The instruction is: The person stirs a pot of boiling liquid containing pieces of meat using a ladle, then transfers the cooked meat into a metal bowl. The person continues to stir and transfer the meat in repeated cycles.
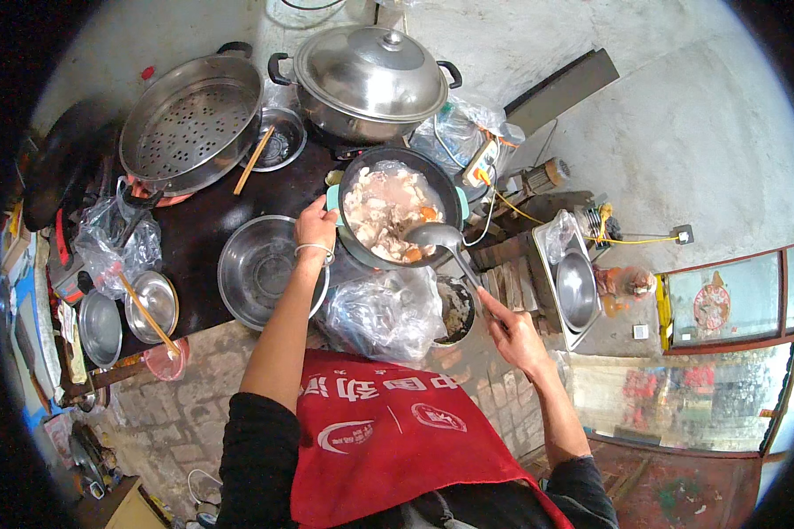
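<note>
A deep pot point(364, 254) with pale green handles holds chunks of pale meat and a few orange pieces in cloudy liquid. My left hand point(315, 228) grips its left handle, with a bangle at the wrist. In my right hand point(513, 330) is the handle of a metal ladle point(435, 234), whose bowl rests over the food by the pot's near right rim. A wide steel basin point(255, 274) sits beneath my left forearm. Just below the pot is a bundle of clear plastic bags point(384, 311), beside a dark pan point(455, 311) with pale residue.
Behind the pot stands a lidded steel wok point(374, 79); a perforated steamer point(195, 132) is at its left. Chopsticks point(255, 161) lie across a small bowl point(284, 142). A power strip point(483, 162) with cords is right of the pot. Steel bowls point(151, 305) stand at the table's left.
</note>
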The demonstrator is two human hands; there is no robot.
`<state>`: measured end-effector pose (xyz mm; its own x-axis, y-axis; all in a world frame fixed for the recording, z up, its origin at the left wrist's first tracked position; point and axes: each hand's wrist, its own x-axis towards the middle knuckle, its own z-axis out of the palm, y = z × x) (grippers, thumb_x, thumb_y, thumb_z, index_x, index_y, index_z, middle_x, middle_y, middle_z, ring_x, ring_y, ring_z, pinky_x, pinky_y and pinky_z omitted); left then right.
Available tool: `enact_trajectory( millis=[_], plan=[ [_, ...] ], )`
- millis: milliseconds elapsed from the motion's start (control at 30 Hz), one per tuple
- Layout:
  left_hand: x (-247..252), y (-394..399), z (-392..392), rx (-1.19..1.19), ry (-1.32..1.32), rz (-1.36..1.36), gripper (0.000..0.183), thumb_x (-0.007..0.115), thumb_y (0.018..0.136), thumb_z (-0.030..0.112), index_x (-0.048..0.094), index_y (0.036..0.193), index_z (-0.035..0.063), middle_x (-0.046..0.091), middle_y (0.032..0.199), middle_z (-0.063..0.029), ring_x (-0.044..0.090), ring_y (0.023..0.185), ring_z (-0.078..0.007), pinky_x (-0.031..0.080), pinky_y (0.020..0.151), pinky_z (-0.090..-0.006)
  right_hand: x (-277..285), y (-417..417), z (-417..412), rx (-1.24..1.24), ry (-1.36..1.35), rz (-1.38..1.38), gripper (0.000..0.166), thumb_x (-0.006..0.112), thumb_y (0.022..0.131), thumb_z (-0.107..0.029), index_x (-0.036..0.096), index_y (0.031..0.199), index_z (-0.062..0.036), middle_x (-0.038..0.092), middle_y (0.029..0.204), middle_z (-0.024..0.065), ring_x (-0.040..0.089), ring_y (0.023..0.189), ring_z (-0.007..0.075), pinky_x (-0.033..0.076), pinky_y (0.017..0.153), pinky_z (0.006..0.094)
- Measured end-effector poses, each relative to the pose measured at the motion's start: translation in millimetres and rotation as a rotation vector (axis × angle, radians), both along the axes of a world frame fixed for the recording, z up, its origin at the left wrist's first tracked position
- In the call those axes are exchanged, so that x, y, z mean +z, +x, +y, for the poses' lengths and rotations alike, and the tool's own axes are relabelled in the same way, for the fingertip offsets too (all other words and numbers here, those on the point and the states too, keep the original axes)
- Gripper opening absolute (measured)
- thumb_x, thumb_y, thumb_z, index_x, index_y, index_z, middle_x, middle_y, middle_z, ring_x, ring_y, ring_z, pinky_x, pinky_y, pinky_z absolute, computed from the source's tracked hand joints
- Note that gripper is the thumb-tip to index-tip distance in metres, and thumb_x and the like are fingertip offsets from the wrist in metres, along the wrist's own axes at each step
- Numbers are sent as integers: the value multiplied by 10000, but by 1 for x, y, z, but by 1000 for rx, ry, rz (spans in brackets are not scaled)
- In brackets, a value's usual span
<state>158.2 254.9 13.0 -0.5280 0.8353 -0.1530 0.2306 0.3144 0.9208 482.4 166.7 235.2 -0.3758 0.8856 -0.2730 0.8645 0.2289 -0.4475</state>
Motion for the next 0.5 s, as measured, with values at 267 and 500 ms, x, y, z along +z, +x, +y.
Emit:
enact_trajectory(
  millis=[267, 500],
  plan=[
    [3, 0, 2, -29, -37, 1, 449, 638, 812, 242, 557, 1237, 126, 679, 954, -105, 641, 876, -288, 480, 776, -384, -45, -20, 29, 82, 15, 44, 473, 492, 835, -36, 480, 1302, -109, 587, 808, 276, 574, 728, 336, 473, 703, 414],
    [4, 1, 1, -19, -55, -3, 467, 633, 816, 253, 540, 1257, 131, 675, 979, -105, 634, 904, -295, 478, 780, -392, -77, -47, 58, -6, 144, 97, 446, 503, 846, -72, 496, 1290, -110, 588, 768, 293, 612, 750, 424, 484, 684, 443]
  ],
)
